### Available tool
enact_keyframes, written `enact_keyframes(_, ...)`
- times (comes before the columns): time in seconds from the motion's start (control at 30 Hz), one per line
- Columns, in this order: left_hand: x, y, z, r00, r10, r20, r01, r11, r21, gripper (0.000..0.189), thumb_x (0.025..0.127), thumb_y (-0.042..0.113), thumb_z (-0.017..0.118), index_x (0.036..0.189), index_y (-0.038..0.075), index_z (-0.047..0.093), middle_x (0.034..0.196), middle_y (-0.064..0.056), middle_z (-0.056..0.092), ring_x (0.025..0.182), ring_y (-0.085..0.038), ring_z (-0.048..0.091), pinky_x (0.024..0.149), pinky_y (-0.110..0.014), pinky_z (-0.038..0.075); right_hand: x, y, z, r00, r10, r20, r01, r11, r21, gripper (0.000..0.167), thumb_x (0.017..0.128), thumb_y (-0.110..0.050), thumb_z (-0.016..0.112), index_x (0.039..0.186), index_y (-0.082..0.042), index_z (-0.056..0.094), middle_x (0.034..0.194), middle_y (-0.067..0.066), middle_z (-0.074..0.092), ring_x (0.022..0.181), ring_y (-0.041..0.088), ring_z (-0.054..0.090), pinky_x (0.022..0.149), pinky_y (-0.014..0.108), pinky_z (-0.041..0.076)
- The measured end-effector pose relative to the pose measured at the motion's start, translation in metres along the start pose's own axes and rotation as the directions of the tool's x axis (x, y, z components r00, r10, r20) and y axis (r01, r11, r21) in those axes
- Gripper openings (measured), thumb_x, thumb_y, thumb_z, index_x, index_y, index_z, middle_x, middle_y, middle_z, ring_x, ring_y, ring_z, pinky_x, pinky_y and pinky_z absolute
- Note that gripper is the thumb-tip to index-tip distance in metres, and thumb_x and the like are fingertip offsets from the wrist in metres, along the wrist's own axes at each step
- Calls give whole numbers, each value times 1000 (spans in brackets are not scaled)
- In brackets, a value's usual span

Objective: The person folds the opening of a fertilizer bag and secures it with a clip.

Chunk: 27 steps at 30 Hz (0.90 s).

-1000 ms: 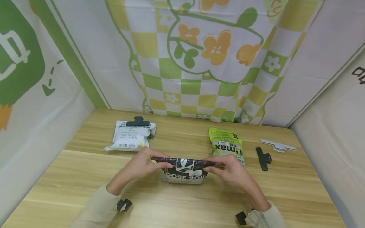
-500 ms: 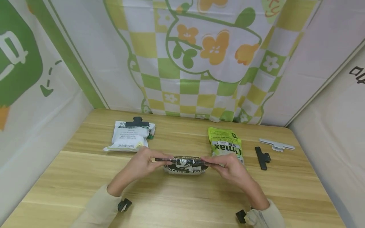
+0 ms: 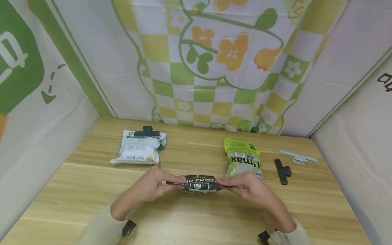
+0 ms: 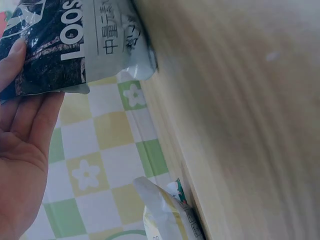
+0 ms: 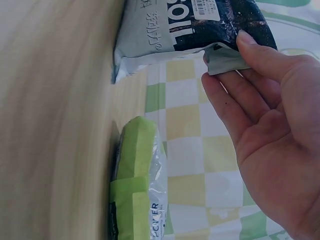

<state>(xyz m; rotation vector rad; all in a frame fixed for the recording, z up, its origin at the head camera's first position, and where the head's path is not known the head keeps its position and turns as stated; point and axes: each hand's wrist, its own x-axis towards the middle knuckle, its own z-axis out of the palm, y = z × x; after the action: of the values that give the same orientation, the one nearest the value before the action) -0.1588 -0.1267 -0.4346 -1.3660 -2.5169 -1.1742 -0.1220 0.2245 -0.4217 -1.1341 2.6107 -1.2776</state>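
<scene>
A black and grey plastic bag lettered "LOOSE SOIL" [image 4: 45, 55] stands upright at the front middle of the table, its lower end right at the wood in both wrist views. My left hand [image 3: 147, 185] pinches its left top corner, thumb on the near face and fingers behind. My right hand [image 3: 254, 189] pinches the opposite corner in the same way. From the head view, the bag [image 3: 200, 187] is seen almost from above, with its top edge stretched between the hands. In the right wrist view, a grey flap [image 5: 225, 61] hangs at the fingers behind the bag.
A white bag [image 3: 139, 149] with a black clip [image 3: 147, 131] across its top lies back left. Behind my right hand lies a lime green bag [image 3: 243, 156]. Farther right are a black clip [image 3: 282, 172] and a white clip [image 3: 298, 156]. A checkered curtain [image 3: 202, 95] hangs behind.
The bag's top has tipped toward me, so its front lettering has gone from the head view and lettering on its far side now shows. Both hands turned with it, keeping their grip.
</scene>
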Motion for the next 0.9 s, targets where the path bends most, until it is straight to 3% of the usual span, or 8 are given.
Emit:
enact_keyframes(0.1, -6, 4, 3, 997, 76, 1, -76, 997, 27, 22, 88, 7, 82, 110, 9, 82, 110, -7, 81, 83, -4, 78, 67, -8, 56, -7, -3, 2, 1000, -9, 28, 10, 1000, -28, 36, 91, 7, 73, 124, -8, 77, 125, 8, 77, 112, 21, 77, 94, 28, 62)
enact_keyframes(0.23, -10, 8, 5, 991, 137, -4, -136, 989, 62, 24, 85, 5, 83, 109, 9, 82, 110, -7, 81, 99, -20, 80, 87, -20, 61, -12, -5, 3, 999, -3, 46, 5, 999, -44, 37, 93, 5, 71, 126, -11, 76, 128, 8, 76, 117, 23, 75, 99, 29, 60)
enact_keyframes(0.4, -11, 9, 5, 989, 148, 8, -148, 986, 82, 25, 86, 5, 83, 110, 10, 82, 111, -7, 81, 100, -19, 80, 84, -17, 61, -15, -5, 5, 999, 16, 45, -14, 999, -46, 41, 92, 8, 70, 126, -13, 76, 129, 8, 75, 120, 24, 74, 102, 29, 58)
enact_keyframes(0.53, -8, 10, 4, 994, 110, 22, -112, 991, 76, 22, 86, 7, 83, 108, 9, 83, 109, -7, 82, 98, -19, 81, 71, -7, 56, -16, -6, 6, 999, 40, 37, -38, 998, -51, 42, 93, 8, 70, 128, -15, 76, 132, 4, 74, 122, 24, 73, 105, 30, 57)
enact_keyframes(0.6, -8, 9, 3, 996, 87, 23, -89, 993, 71, 21, 87, 8, 83, 108, 10, 83, 108, -6, 82, 87, -10, 80, 59, -4, 48, -15, -8, 6, 998, 60, 34, -57, 996, -63, 44, 93, 7, 70, 130, -16, 75, 134, 2, 74, 124, 23, 72, 105, 32, 57)
enact_keyframes(0.7, -7, 6, 3, 997, 72, 5, -73, 996, 53, 20, 87, 8, 83, 106, 10, 83, 105, -5, 82, 75, 6, 70, 51, -4, 41, -15, -11, 6, 996, 89, 28, -86, 992, -94, 47, 93, 7, 71, 132, -18, 73, 137, -1, 72, 123, 21, 72, 100, 29, 61)
enact_keyframes(0.77, -5, 4, 5, 997, 71, -16, -71, 996, 45, 20, 87, 7, 83, 106, 11, 84, 104, -5, 83, 61, 16, 49, 45, -5, 34, -14, -13, 3, 997, 80, 21, -77, 988, -137, 49, 91, 7, 72, 134, -17, 72, 137, 0, 73, 114, 18, 76, 100, 33, 61)
enact_keyframes(0.9, -6, 2, 6, 997, 59, -44, -57, 998, 32, 21, 87, 5, 81, 107, 12, 84, 101, -6, 83, 53, 18, 24, 43, -6, 29, -11, -16, 0, 998, 57, 15, -53, 979, -198, 50, 88, 6, 75, 134, -13, 72, 136, 4, 73, 97, 14, 78, 108, 49, 55)
